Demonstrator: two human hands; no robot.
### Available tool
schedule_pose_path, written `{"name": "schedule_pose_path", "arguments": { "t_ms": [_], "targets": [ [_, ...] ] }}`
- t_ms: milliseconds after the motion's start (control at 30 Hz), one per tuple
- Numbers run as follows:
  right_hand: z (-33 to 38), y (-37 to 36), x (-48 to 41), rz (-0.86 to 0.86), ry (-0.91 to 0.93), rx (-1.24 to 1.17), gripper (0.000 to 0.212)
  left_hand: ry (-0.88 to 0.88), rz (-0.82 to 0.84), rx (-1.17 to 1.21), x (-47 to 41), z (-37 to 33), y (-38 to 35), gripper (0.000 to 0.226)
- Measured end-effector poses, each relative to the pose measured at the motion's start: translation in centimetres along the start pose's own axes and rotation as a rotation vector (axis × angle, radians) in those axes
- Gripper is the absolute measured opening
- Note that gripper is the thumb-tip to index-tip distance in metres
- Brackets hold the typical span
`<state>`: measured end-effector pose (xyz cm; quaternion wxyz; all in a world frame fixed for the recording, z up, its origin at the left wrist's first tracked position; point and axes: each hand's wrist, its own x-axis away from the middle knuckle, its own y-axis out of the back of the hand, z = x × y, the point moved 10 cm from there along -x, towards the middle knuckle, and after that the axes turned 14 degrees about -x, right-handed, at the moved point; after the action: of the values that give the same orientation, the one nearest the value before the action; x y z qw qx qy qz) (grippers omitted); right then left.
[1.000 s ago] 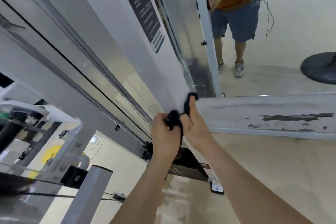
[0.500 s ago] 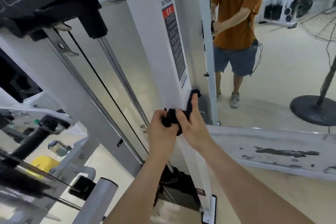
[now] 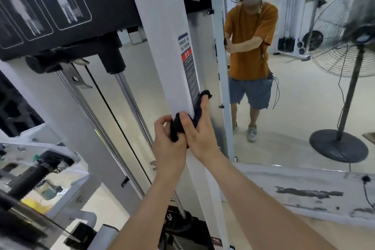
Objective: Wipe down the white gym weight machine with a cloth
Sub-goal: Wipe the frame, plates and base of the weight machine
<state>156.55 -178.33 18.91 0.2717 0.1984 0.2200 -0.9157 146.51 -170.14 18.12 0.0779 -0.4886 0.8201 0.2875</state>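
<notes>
**At the white upright: both hands [image 3: 170, 144] [image 3: 200, 134] on the cloth [image 3: 176, 128]**

On the front edge of the weight machine's white upright [image 3: 162, 46], just below the warning label [image 3: 189, 73], the dark cloth sat wrapped round the post w/ both hands on it. The L hand had its fingers curled tight round the bunched lower part, thumb on the post's left side. The R hand pinched the cloth too: thumb pressed on the front of the bunch, index finger stretched up along the post's right face w/ a strip of cloth under it. One loose end poked up past that fingertip. The two hands touched each other, forearms reaching up from the bottom of the view.

Left of the post ran a chrome guide rod [image 3: 132, 103] under a black placard [image 3: 50, 6]. To the right, a mirror [image 3: 294, 117] showed the person's reflection [image 3: 251, 46] in an orange shirt & blue shorts, arms up at a post. A pedestal fan [image 3: 349, 42] showed further right.
</notes>
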Motion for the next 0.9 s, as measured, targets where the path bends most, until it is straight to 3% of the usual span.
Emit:
{"name": "schedule_pose_path", "arguments": {
  "t_ms": [100,167,334,434,567,667,801,901],
  "targets": [
    [-3.5,1.5,1.9,0.004,-0.145,0.037,0.079,0.150,0.172,-0.107,1.5,3.1,-1.8,0.037],
    [-2.7,1.0,1.6,0.001,-0.150,0.022,0.078,0.144,0.195,-0.105,1.2,2.3,-1.5,0.042],
    [8.5,-3.8,-3.9,0.034,0.198,0.092,0.091,-0.183,-0.099,0.168,-3.2,-7.4,3.8,0.040],
    [9.8,-3.8,-4.9,0.029,0.252,0.065,0.085,-0.219,-0.113,0.186,-3.8,-8.8,4.1,0.047],
    [5.3,-1.7,-2.2,-0.008,0.139,0.130,0.076,-0.030,0.120,0.074,-2.6,-4.0,1.3,0.044],
    [4.6,-1.3,-1.6,-0.021,0.060,0.239,0.070,0.006,0.229,0.030,-2.1,-3.0,1.3,0.036],
    [9.7,-4.5,-2.6,-0.001,0.246,0.234,0.092,-0.100,0.083,0.210,-3.6,-7.1,4.0,0.023],
    [13.6,-5.6,-4.6,-0.023,0.377,0.354,0.079,-0.238,0.018,0.310,-4.8,-10.7,5.9,0.036]
  ]
}}
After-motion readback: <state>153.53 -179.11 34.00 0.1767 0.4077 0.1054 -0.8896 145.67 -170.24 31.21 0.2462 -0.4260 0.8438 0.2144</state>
